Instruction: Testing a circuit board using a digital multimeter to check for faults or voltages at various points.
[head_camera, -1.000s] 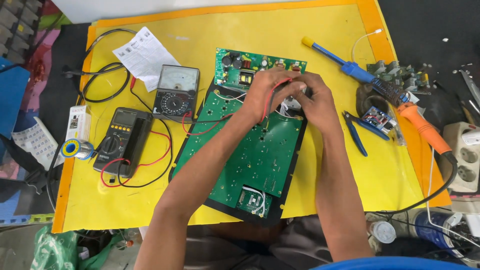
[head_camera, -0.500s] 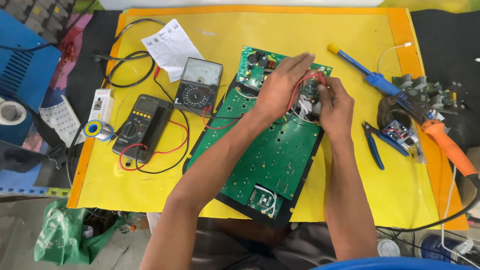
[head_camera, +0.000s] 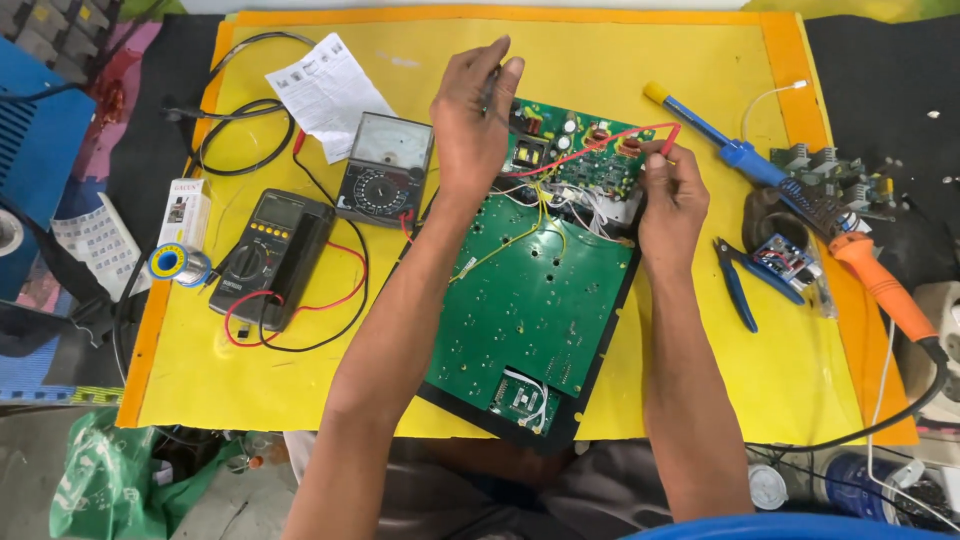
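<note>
My left hand (head_camera: 472, 125) covers whatever its fingers pinch; can't tell what. My left forearm hides part of the green circuit board (head_camera: 535, 300). Blue box (head_camera: 35, 140) cut off at the left edge, orange soldering iron's (head_camera: 880, 275) cable at the right. Board components too small to identify.

The left hand (head_camera: 470, 125) has been lifted off the green board (head_camera: 540, 300); the red wire (head_camera: 600, 140) is now pinched by the right hand (head_camera: 672, 195).
</note>
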